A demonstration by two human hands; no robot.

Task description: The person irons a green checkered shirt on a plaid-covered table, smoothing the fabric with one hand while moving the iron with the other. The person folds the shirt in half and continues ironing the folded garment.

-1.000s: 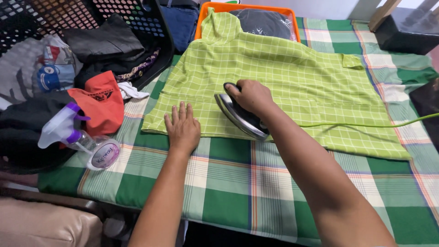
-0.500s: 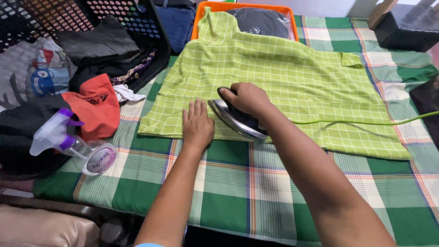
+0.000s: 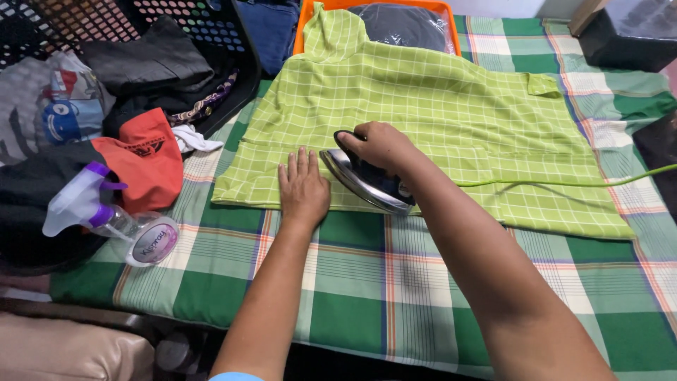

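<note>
One wide cloth (image 3: pixel 423 296) in green plaid with orange and white lines covers the surface before us, soft and a little rumpled at its right edge. On it lies the shirt (image 3: pixel 437 120), lime green with a thin white grid, spread flat with its hem toward us and its collar end reaching up over an orange tray (image 3: pixel 305 28). That tray is rigid plastic and holds a dark folded garment under a clear wrap. At upper left stands a black basket (image 3: pixel 233 42) with perforated walls; in it we see dark folded clothes and a piece of blue denim. Left of the shirt a loose heap (image 3: pixel 63 155) of clothes lies on the cloth: grey printed fabric, black fabric and an orange-red piece. Our right hand (image 3: pixel 377 144) is wrapped tight around the handle of the iron (image 3: pixel 367 185), whose shiny metal soleplate rests on the lower part of the shirt, near its hem. A thin lime cord (image 3: pixel 564 183) runs from the iron off to the right. Our left hand (image 3: pixel 303 187) lies flat just beside the iron, fingers straight and held together, pressing the shirt's hem and grasping nothing. Smallest, a clear spray bottle (image 3: pixel 106 219) with a purple and white trigger lies on its side at the heap's edge.
</note>
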